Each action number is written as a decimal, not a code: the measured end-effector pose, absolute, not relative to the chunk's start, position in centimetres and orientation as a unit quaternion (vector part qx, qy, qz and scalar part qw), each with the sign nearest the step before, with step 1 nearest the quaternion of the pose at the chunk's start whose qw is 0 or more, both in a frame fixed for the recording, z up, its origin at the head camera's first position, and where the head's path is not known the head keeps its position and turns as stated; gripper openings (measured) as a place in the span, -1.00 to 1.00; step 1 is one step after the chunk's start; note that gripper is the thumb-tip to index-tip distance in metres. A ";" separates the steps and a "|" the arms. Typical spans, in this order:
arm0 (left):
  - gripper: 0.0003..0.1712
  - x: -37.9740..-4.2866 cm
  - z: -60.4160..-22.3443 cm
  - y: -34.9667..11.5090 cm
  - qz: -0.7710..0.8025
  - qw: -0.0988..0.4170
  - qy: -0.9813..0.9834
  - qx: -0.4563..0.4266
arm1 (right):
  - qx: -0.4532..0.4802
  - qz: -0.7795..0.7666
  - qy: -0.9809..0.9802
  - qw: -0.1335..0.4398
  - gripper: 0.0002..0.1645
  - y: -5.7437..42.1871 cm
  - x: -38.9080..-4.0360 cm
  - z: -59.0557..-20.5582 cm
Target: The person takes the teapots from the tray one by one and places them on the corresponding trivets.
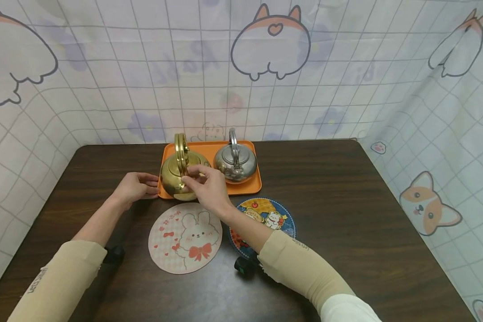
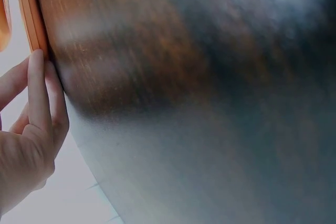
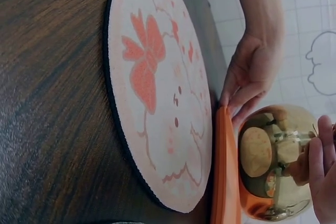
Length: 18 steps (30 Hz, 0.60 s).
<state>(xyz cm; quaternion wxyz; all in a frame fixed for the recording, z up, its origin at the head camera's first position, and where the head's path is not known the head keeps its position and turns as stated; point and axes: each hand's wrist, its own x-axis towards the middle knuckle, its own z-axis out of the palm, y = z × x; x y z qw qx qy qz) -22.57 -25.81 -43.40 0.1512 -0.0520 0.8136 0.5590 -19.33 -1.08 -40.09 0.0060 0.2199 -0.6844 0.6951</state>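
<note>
My right hand (image 1: 211, 185) pinches the gold kettle (image 1: 171, 181) low on its handle (image 1: 180, 152), at the end nearest me, between thumb and fingers. That handle arches upright over the lid, seen almost edge-on, so its span runs roughly between 12 and 6 o'clock; which way the spout points I cannot tell. The gold kettle is at the 9 o'clock end of the orange tray (image 1: 247, 188), whose long axis lies from 9 to 3 o'clock near the table's (image 1: 346, 201) far edge. My left hand (image 1: 134, 188), at about 8 o'clock from the kettle, has its fingers fairly straight and close together, tips touching the tray's rim. At 3 o'clock on the same tray sits the silver kettle (image 1: 235, 167), its own handle also upright and close to the 12-to-6 line. The pink rabbit mat (image 1: 185, 239) lies at 6 o'clock from the gold kettle, and the blue-rimmed mat (image 1: 279, 221), partly under my right forearm, at 4 o'clock.
</note>
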 end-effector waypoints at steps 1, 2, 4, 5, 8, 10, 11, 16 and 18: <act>-0.49 -22.6 -43.4 -25.8 0.559 0.151 0.814 -0.052 | 0.220 0.695 -0.684 0.006 -0.79 -1.1 -19.3 -40.0; -0.49 -22.6 -43.4 -25.9 0.558 0.151 0.814 -0.050 | 0.220 0.694 -0.685 0.006 -0.79 -1.1 -19.2 -40.0; -0.50 -22.6 -43.5 -25.8 0.557 0.148 0.815 -0.052 | 0.219 0.693 -0.687 0.006 -0.79 -1.0 -19.1 -40.0; -0.50 -22.6 -43.6 -25.8 0.560 0.146 0.814 -0.058 | 0.218 0.693 -0.687 0.006 -0.79 -1.0 -19.0 -40.1; -0.51 -22.6 -43.6 -25.8 0.556 0.144 0.817 -0.057 | 0.218 0.693 -0.687 0.007 -0.78 -1.0 -18.9 -40.1; -0.51 -22.6 -43.5 -25.7 0.556 0.144 0.816 -0.058 | 0.219 0.692 -0.688 0.006 -0.78 -1.0 -18.8 -40.1; -0.51 -22.6 -43.5 -25.7 0.556 0.145 0.816 -0.056 | 0.219 0.692 -0.688 0.005 -0.78 -1.0 -18.7 -40.0; -0.47 -22.5 -43.2 -25.8 0.555 0.151 0.817 -0.046 | 0.216 0.691 -0.690 -0.001 -0.79 -0.9 -17.8 -38.7; -0.47 -22.5 -43.2 -25.8 0.555 0.151 0.817 -0.045 | 0.217 0.690 -0.691 0.000 -0.79 -0.8 -17.2 -37.8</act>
